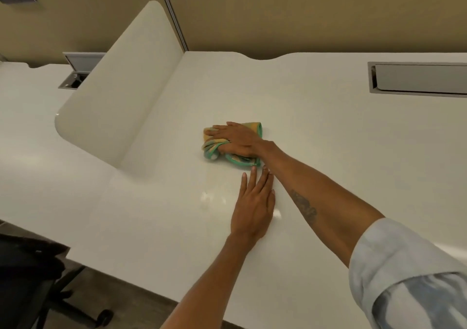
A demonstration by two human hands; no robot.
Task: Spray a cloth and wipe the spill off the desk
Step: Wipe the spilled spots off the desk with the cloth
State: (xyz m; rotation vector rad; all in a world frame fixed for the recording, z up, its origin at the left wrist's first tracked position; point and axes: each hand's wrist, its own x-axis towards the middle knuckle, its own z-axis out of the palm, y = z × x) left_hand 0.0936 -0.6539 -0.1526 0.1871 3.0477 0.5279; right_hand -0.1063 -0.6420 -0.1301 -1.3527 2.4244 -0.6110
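White desk [328,131] fills the view under tan partition walls, with a rounded white divider [118,96] rising at ten o'clock, an open cable hatch [75,72] just behind it, and a dark chair [32,278] at seven o'clock below the desk edge. Near the middle, a faint wet sheen [209,200] lies on the surface at about six o'clock from the cloth [214,149], just left of the left hand [252,210]. That hand lies flat on the desk, fingers together and pointing toward twelve o'clock, holding nothing; its fingertips stop just short of the cloth's near hem. The bunched green and yellow cloth sits on the desk at centre, its long axis running roughly twelve to five o'clock. The right hand [235,140] presses it down, its grip spread over the top, thumb curled into a fold. A closed hatch [419,78] sits at two o'clock. Judging by this, wiping is under way, and the next stroke should draw the cloth back toward six o'clock over the sheen; the right hand already has it.
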